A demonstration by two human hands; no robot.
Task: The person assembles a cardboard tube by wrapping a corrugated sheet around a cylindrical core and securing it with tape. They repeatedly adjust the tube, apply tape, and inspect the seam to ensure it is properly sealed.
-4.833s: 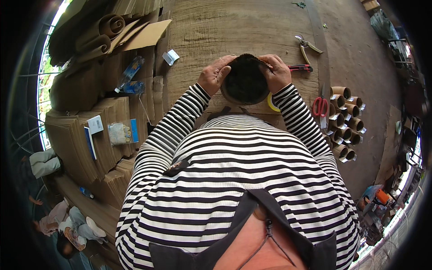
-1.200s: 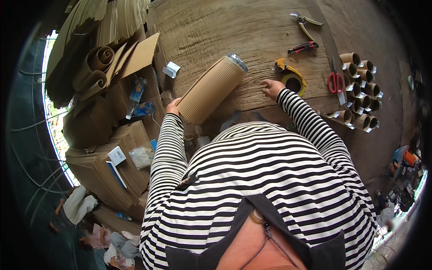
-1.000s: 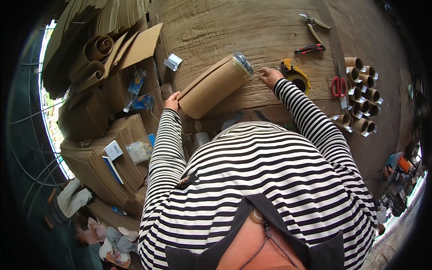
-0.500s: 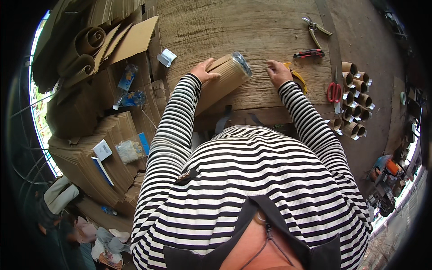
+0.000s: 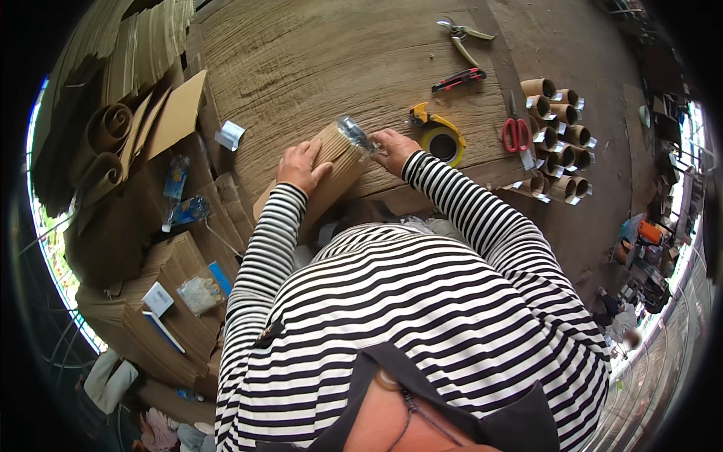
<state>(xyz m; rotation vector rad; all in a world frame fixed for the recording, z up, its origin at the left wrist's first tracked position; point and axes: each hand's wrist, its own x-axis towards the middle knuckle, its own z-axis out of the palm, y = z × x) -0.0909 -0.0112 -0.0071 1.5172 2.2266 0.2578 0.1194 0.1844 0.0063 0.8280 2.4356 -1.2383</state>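
A roll of ribbed brown cardboard [image 5: 332,175] lies aslant at the near edge of the wooden table, wrapped around a clear plastic piece [image 5: 352,132] that sticks out at its far end and looks like a bottle end. My left hand [image 5: 303,167] grips the cardboard from above, fingers bent over it. At the plastic end, my right hand [image 5: 394,151] has its thumb and fingers pinched together against the rim; whatever is between them is too small to make out. Just right of that hand rests a yellow tape dispenser [image 5: 456,129] with a roll of tape.
Further off on the table [image 5: 301,68] lie pruning shears [image 5: 465,44], a red-and-black box cutter [image 5: 459,79] and red-handled scissors [image 5: 516,134]. Several short cardboard tubes [image 5: 561,137] stand at the right. Plastic bottles [image 5: 175,188] and stacked cardboard [image 5: 177,260] are on the left.
My right hand has moved left from beside the tape dispenser to the plastic end of the roll. My left hand still holds the cardboard. The view has turned to the right.
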